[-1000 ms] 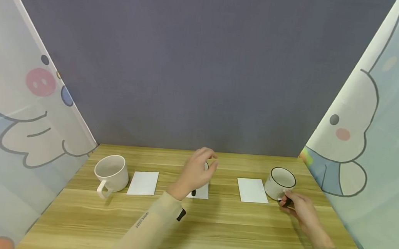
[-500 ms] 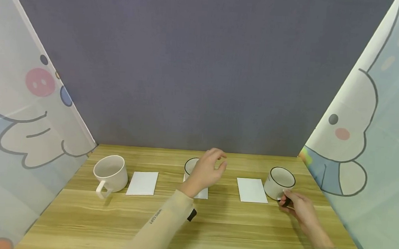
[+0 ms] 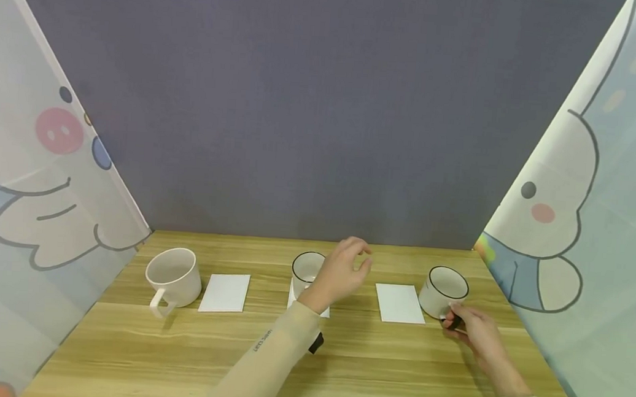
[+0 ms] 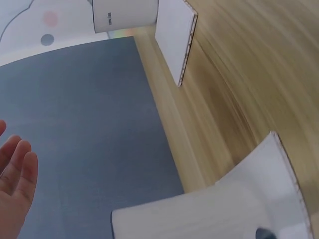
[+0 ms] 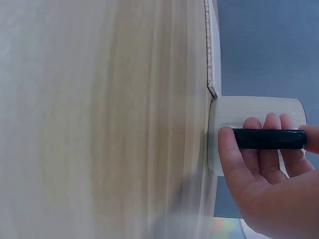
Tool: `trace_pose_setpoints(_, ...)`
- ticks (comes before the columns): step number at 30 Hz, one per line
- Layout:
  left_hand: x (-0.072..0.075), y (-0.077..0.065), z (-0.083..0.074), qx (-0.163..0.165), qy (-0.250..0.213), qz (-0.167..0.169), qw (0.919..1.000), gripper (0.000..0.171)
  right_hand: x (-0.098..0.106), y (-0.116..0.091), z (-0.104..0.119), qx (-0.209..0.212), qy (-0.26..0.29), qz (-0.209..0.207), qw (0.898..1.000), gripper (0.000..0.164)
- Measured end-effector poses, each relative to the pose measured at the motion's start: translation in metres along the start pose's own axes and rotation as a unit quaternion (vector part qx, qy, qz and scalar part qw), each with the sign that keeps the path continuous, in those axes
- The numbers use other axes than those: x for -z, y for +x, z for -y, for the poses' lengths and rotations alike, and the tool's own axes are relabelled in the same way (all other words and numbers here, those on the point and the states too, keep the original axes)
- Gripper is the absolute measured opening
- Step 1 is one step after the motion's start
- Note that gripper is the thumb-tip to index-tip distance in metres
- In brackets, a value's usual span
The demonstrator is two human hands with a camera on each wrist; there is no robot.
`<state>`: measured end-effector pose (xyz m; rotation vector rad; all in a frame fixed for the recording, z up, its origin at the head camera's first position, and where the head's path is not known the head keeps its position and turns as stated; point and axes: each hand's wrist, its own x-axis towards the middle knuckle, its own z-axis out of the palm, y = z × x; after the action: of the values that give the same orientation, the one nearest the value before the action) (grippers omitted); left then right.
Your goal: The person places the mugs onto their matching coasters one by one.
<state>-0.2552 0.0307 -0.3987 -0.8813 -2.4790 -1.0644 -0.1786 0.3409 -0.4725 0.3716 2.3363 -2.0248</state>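
With its fingers round the black handle (image 5: pixel 269 139), my right hand (image 3: pixel 480 339) holds a white mug with a dark rim (image 3: pixel 437 302) on the table at the right. That mug stands beside a white square coaster (image 3: pixel 400 303). My left hand (image 3: pixel 340 275) hovers with loosely bent fingers between this coaster and a second dark-rimmed mug (image 3: pixel 303 274), touching neither. The second mug stands upright on the middle coaster (image 3: pixel 292 298); my left wrist and sleeve partly cover both. In the left wrist view, the fingers (image 4: pixel 29 172) hold nothing.
A plain white mug (image 3: pixel 176 279) stands at the left, its handle toward me, next to another white square coaster (image 3: pixel 225 293). A grey panel (image 3: pixel 324 113) rises behind the wooden table (image 3: pixel 174 360), and cartoon-printed curtains (image 3: pixel 563 172) flank both sides.
My left hand has moved to the right, away from the middle mug, uncovering more of it. My right hand keeps its hold on the right mug's handle.
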Motion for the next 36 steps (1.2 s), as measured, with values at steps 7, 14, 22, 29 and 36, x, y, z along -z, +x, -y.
trace_pose_setpoints(7,-0.014,0.001,0.002,0.001,0.009,0.007,0.9999,0.017,-0.002,-0.002,0.001,0.006,-0.001,0.000,1.000,0.039)
trace_pose_setpoints(14,-0.028,-0.001,0.002,0.019,0.015,0.033,0.9992,0.018,-0.002,-0.002,0.001,-0.005,-0.002,-0.005,1.000,0.037)
trace_pose_setpoints(22,-0.042,-0.005,0.003,0.051,0.019,0.082,0.9952,0.022,-0.003,-0.001,0.002,0.003,0.004,-0.003,1.000,0.038)
trace_pose_setpoints(29,-0.058,-0.009,0.007,0.046,0.052,0.097,0.9929,0.027,-0.003,-0.002,0.000,0.007,0.005,-0.005,1.000,0.038)
trace_pose_setpoints(36,-0.070,-0.010,0.011,0.039,0.073,0.116,0.9898,0.029,-0.004,-0.001,0.000,0.004,0.008,-0.013,1.000,0.038)
